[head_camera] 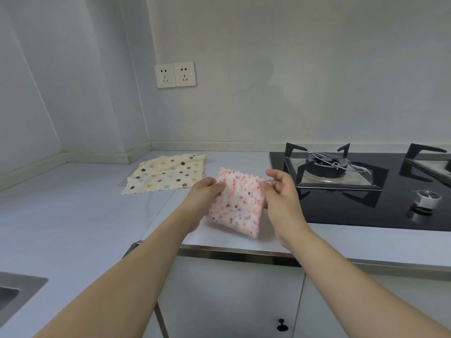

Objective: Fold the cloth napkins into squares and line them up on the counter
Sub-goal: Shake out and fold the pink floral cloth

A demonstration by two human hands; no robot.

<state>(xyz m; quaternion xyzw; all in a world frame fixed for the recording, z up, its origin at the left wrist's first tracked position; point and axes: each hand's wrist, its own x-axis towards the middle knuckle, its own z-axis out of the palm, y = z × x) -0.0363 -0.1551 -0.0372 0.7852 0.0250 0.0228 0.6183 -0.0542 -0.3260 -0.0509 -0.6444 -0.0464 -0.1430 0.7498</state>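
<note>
I am holding the pink speckled napkin (236, 203) up off the surface (73, 215), just left of the gas hob (366, 191), with its lower corner hanging close to the surface's front metal edge (244, 252). My left hand (207, 193) is pinching the napkin's left side and my right hand (280, 193) is pinching its right side, both closed on the cloth. The napkin is looking folded, roughly square, white with pink, red and purple flecks and a zigzag-cut top edge; it is tilting, upper edge away from me. Further left of the hob, well apart from the hands, a cream polka-dot napkin (166, 173) is lying flat and unfolded near the back wall, with another cloth peeking out from under its left side. Between that napkin and the hob the surface is lying bare, and a wide bare stretch is running left toward the sink (14, 293) at the near corner
</note>
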